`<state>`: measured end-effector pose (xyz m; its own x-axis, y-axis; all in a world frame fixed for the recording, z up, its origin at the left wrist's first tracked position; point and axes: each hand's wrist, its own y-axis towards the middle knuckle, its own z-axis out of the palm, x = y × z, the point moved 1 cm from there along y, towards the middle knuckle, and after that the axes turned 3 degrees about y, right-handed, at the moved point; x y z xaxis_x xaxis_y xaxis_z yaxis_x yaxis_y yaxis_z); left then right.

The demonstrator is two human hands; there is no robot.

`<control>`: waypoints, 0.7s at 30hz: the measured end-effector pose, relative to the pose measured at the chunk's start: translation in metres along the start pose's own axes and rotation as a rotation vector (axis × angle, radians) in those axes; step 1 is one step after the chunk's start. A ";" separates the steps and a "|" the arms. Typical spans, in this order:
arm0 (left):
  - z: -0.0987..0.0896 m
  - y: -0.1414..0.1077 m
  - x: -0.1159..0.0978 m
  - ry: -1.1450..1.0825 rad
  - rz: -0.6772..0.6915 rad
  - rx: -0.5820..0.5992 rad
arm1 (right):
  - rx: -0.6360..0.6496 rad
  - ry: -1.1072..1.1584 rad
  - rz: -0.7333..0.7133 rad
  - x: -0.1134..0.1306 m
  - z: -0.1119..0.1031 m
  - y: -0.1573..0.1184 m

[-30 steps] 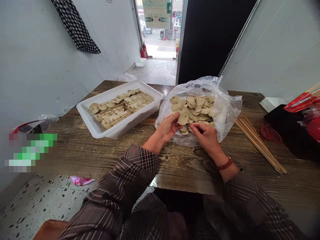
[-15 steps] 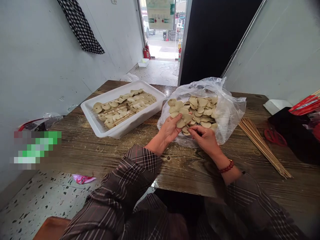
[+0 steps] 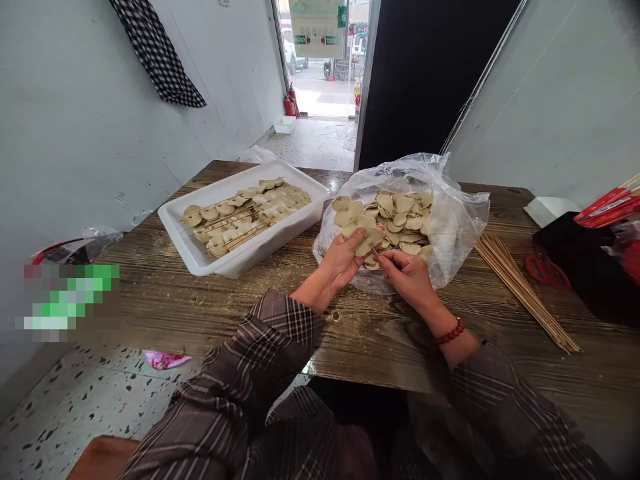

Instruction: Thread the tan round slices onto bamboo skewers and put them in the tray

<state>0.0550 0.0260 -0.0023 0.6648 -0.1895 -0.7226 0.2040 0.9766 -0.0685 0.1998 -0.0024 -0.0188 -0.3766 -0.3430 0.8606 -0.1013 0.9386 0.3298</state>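
Note:
Several thin, round beige slices (image 3: 354,215) overlap in a row on a skewer, in front of an open plastic bag. My left hand (image 3: 341,263) is closed on the slices at the near end, thumb on top. My right hand (image 3: 406,270) pinches the near end of the thin skewer (image 3: 375,251), most of which the slices hide. Loose slices (image 3: 407,220) of the same kind lie heaped in the clear plastic bag (image 3: 457,217). On the left, finished-looking rows of skewered slices (image 3: 235,230) fill a white tray (image 3: 240,263).
A bundle of bare wooden skewers (image 3: 527,290) lies on the wooden table (image 3: 200,313) to the right. Beyond it are red-handled scissors (image 3: 546,272) and a black box (image 3: 585,260) with red-wrapped sticks. A glass door (image 3: 320,87) stands at the back.
Both hands keep their hold on the skewer and slices, with hardly any movement. The whole view has shifted slightly.

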 end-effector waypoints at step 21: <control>-0.016 0.013 -0.022 -0.079 0.035 -0.093 | 0.030 0.035 0.027 0.002 -0.004 0.000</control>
<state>0.0313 0.0448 0.0015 0.7256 -0.1594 -0.6694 0.1150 0.9872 -0.1104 0.2027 -0.0028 -0.0153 -0.3473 -0.3180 0.8822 -0.1194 0.9481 0.2947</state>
